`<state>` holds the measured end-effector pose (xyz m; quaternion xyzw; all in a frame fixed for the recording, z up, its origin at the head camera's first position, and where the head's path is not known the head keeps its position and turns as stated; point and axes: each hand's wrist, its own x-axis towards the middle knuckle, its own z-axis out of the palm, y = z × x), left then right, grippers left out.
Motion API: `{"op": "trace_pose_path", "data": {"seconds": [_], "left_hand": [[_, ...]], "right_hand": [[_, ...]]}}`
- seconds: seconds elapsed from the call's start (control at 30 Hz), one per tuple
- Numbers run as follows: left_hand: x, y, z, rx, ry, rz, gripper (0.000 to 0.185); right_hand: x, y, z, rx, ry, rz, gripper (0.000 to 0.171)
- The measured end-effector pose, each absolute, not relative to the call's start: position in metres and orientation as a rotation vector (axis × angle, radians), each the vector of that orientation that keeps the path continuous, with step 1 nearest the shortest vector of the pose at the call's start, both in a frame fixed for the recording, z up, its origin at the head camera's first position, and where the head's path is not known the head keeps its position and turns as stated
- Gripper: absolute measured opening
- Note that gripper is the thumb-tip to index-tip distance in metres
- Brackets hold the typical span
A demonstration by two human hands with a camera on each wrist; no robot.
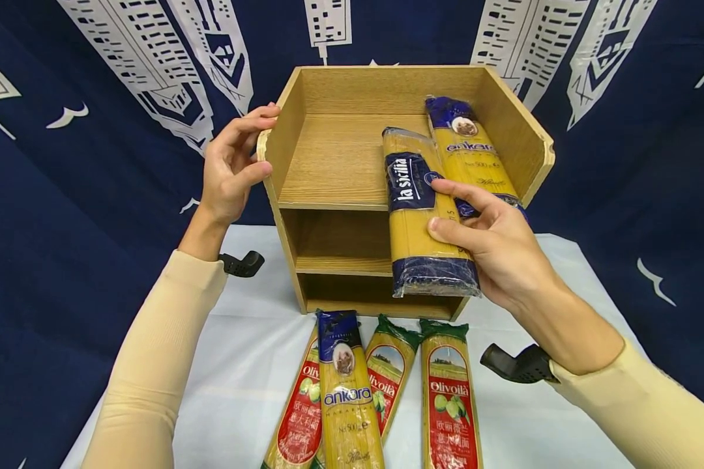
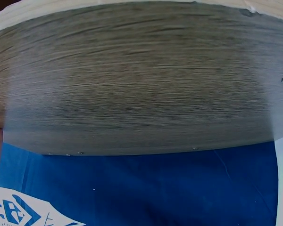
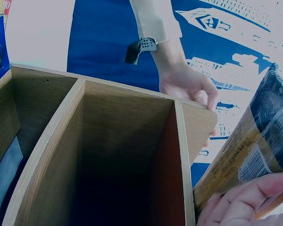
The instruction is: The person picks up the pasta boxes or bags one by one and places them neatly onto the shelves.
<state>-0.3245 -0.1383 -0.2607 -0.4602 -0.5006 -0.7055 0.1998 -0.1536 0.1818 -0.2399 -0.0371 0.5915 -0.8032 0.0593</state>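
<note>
From the head view, a wooden shelf (image 1: 387, 189) stands on a white cloth (image 1: 246, 365) before a dark blue curtain (image 1: 64, 195), its open top tier facing the person, which leaves room to lay packs flat; one ankara pack (image 1: 469, 153) already lies on that tier against the shelf's right wall. The right hand (image 1: 493, 251) holds a la sicilia pack (image 1: 422, 208) lengthwise, half over the shelf's top tier and half hanging past its front edge, thumb on top and fingers curled under the pack's right side, so it grips rather than pinches. The left hand (image 1: 231, 163) rests at the shelf's upper left corner, thumb and fingers loosely bent around the side wall's edge, probably to steady the shelf. In front of the shelf lie four more packs (image 1: 364, 397) fanned on the cloth, within easy reach. In the left wrist view, the shelf's outer side wall (image 2: 141, 80) fills the frame at very close range; a sliver of finger shows at the left border, and how far that hand is spread cannot be told here. In the right wrist view, the shelf's compartments (image 3: 113, 155) appear from the front, the left hand (image 3: 188, 84) sits on the far corner with fingers curled over the edge, and the right hand's fingers (image 3: 240, 202) wrap the la sicilia pack (image 3: 254, 150) just beside the shelf's wall
</note>
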Motion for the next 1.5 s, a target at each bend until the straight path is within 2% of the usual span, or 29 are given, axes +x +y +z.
{"op": "trace_pose_path", "data": {"seconds": [0.43,0.7,1.5], "left_hand": [[-0.321,-0.138,-0.259,-1.266,-1.39,-1.978,0.047],[-0.321,-0.136,-0.262,-1.266,-1.406,-1.979,0.047],[-0.321,-0.136,-0.261,-1.258,-1.415,-1.975,0.046]], "right_hand": [[-0.162,0.175,-0.236,0.021,1.896,-2.471,0.06],[-0.154,0.176,-0.244,-0.15,1.913,-2.445,0.057],[-0.121,0.189,-0.252,-0.455,1.973,-2.281,0.072]]}}
